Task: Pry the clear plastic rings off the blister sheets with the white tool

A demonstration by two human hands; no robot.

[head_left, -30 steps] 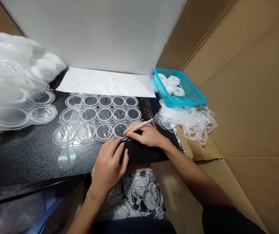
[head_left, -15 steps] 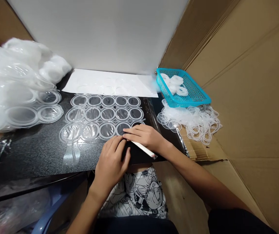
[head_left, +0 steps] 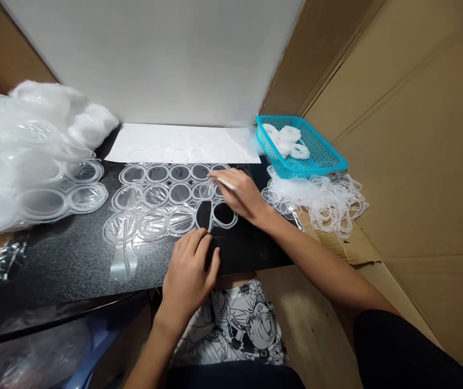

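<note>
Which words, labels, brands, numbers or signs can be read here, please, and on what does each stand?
None can be read.
The slim white pen-shaped tool: too small and blurred to tell whether it is marked.
The flat white oblong sheet: no readable lettering.
The black-and-white patterned cloth on the lap: line drawings, no readable words.

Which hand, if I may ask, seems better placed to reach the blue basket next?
Probably the right hand: though holding a white stick-like tool, it is nearer the blue basket. The left hand lies farther away, by the near edge of the ring sheet.
</note>
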